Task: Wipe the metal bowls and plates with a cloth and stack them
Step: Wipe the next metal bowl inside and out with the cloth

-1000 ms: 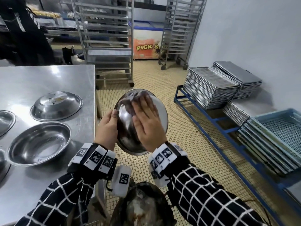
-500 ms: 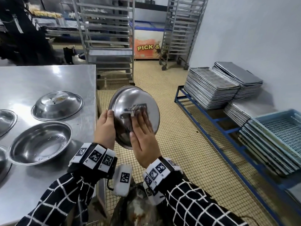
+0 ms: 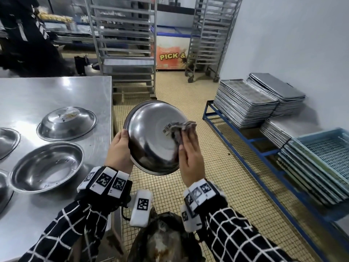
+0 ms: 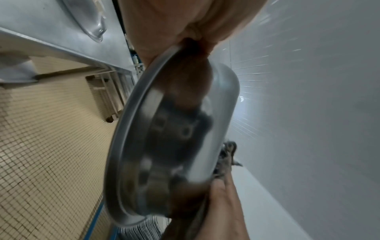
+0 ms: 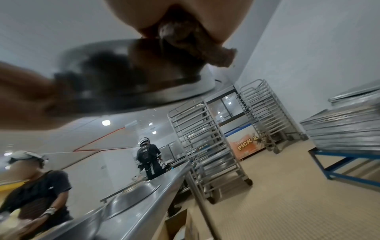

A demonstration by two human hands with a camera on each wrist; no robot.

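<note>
A metal bowl (image 4: 174,138) fills the middle of the frame, seen edge-on and tilted, its rolled rim running from 12 o'clock down to 7 o'clock and its shiny outside blurred with dark reflections. The left hand (image 4: 180,21) grips the rim at 12 o'clock. At 5 o'clock the right hand (image 4: 224,206) lies against the bowl's domed side, with a grey cloth (image 4: 226,155) bunched just above it. A steel table (image 4: 61,29) sits at 10 o'clock, tiled floor (image 4: 47,154) at 8 o'clock, and a pale wall (image 4: 308,113) at 3 o'clock.
</note>
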